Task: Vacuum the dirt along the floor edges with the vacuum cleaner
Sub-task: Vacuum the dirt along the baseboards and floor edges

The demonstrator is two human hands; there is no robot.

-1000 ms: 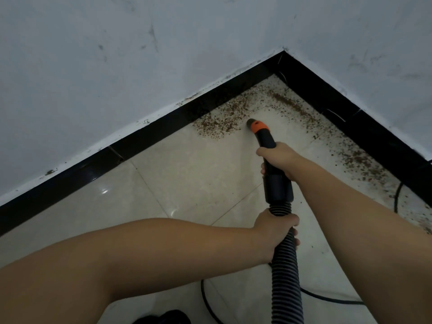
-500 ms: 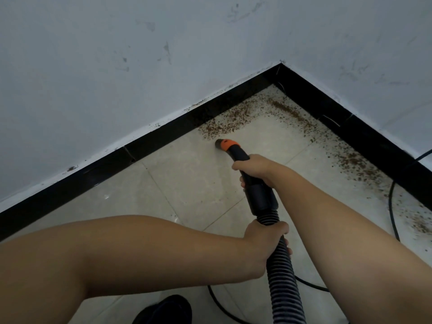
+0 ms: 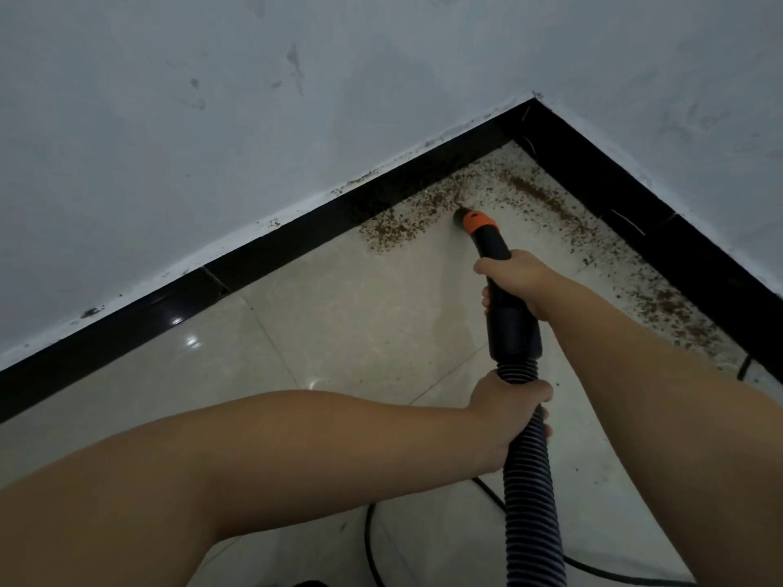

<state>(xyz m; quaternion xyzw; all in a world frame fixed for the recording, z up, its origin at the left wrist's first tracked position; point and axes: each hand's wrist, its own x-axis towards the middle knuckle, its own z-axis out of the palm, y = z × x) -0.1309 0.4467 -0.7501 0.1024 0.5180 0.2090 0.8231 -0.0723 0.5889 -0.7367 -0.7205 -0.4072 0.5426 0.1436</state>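
A black vacuum nozzle [image 3: 493, 243] with an orange tip [image 3: 478, 220] rests on the tiled floor, its mouth at the edge of a brown dirt patch [image 3: 406, 222] by the left skirting. My right hand [image 3: 515, 277] grips the nozzle tube behind the tip. My left hand [image 3: 508, 406] holds the ribbed black hose [image 3: 531, 502] just below the cuff. More brown dirt [image 3: 538, 197] runs into the corner and along the right skirting [image 3: 673, 307].
Black skirting boards [image 3: 296, 243] line both pale walls and meet in a corner [image 3: 534, 104]. A black power cable [image 3: 373, 544] loops over the beige tiles [image 3: 360, 315] near me, and another cable piece [image 3: 743, 366] shows at the right edge.
The nozzle tip has moved from the near edge of the left dirt patch deeper toward the corner, and both hands followed it forward.
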